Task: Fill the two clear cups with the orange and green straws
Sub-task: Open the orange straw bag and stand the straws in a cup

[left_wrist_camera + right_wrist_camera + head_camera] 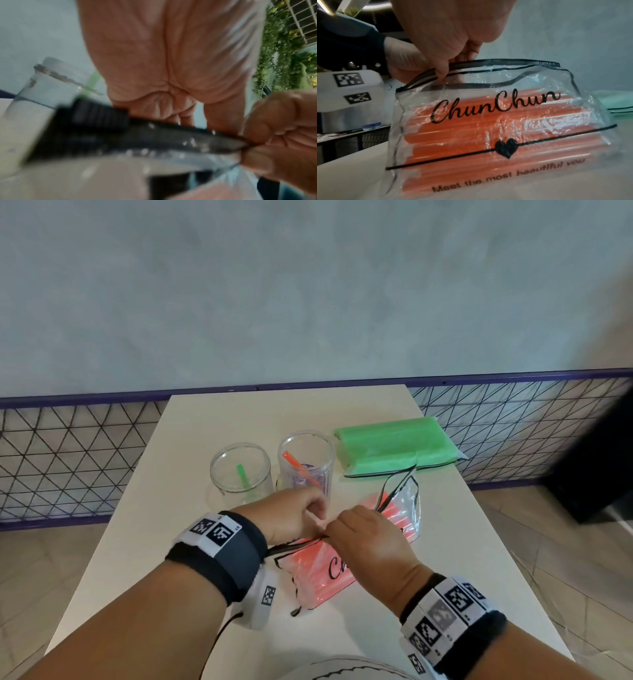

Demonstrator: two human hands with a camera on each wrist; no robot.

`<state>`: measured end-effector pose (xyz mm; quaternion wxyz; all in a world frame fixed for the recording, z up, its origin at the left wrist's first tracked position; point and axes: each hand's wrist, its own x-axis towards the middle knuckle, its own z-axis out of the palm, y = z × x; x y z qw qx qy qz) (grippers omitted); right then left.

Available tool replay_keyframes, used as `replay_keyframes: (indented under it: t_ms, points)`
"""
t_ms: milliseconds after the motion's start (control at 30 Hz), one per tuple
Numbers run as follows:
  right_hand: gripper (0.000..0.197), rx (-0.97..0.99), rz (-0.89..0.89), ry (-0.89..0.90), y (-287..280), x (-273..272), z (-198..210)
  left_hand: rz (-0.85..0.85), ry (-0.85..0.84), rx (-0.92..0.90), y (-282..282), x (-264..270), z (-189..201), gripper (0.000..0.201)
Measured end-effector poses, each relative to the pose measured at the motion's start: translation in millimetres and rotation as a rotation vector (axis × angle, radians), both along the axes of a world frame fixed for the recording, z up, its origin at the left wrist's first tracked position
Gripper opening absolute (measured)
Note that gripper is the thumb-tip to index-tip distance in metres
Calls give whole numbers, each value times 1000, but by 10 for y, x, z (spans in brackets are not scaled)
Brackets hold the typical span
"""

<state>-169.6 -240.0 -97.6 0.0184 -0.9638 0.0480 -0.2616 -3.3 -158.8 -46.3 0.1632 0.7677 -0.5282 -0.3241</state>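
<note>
Two clear cups stand mid-table: the left cup (239, 470) holds one green straw (244, 474), the right cup (306, 463) one orange straw (297, 468). In front of them lies a clear black-trimmed pouch (318, 570) full of orange straws (488, 135). My left hand (318, 518) and right hand (334, 530) meet over its zip edge. The right hand (447, 71) pinches the black zip strip (171, 136). The left hand (181, 116) curls onto the same strip just to its left. The pouch mouth gapes at the far end. A green straw pouch (394, 446) lies at the back right.
The white table (212, 422) is narrow, with edges close on both sides. A black wire-mesh fence (68, 460) with a purple rail runs behind it, under a grey wall. Bare tabletop lies left of the cups.
</note>
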Motion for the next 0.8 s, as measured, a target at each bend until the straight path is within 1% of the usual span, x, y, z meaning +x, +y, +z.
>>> replay_keyframes:
  t_ms: [67, 167, 200, 267, 300, 333, 367, 400, 433, 500, 533, 567, 633, 667, 733, 767, 800]
  points:
    - [20, -13, -29, 13, 15, -44, -4, -32, -82, 11, 4, -23, -61, 18]
    - [27, 24, -76, 151, 62, -86, 69, -105, -155, 8, 56, -41, -78, 16]
    - [27, 46, -86, 235, 78, -87, 123, -97, -161, -7, 69, -23, -86, 15]
    - [13, 163, -64, 535, 90, -99, 263, -25, -164, -61, 93, 61, -142, 21]
    - [14, 254, -17, 682, 93, -117, 315, 9, -176, -78, 102, 102, -175, 30]
    - [18, 318, 45, 772, 84, -133, 362, 22, -189, -90, 110, 124, -201, 38]
    - [22, 353, 85, 820, 68, -131, 403, 19, -194, -102, 108, 128, -233, 44]
    - [24, 381, 96, 821, 45, -104, 439, 6, -197, -105, 103, 114, -252, 48]
    - [23, 393, 90, 784, 8, -59, 451, -7, -195, -102, 102, 90, -257, 49]
    - [21, 340, 40, 685, -83, 63, 421, -27, -150, -78, 125, 52, -221, 54]
    - [27, 308, 8, 683, -114, 125, 380, -51, -118, -54, 149, 44, -194, 60]
    - [37, 277, 0, 702, -126, 179, 330, -84, -91, -28, 172, 44, -176, 66]
    - [58, 237, 17, 770, -93, 262, 227, -128, -59, 43, 220, 60, -155, 73]
    - [69, 245, 22, 809, -62, 284, 186, -125, -54, 92, 253, 74, -160, 78]
    - [93, 266, 6, 923, -26, 313, 94, -99, -42, 210, 327, 133, -239, 96]
    - [100, 252, 4, 971, -4, 312, 69, -95, -25, 274, 370, 161, -294, 105]
    - [100, 224, 5, 986, 6, 308, 34, -101, -12, 334, 408, 182, -342, 114]
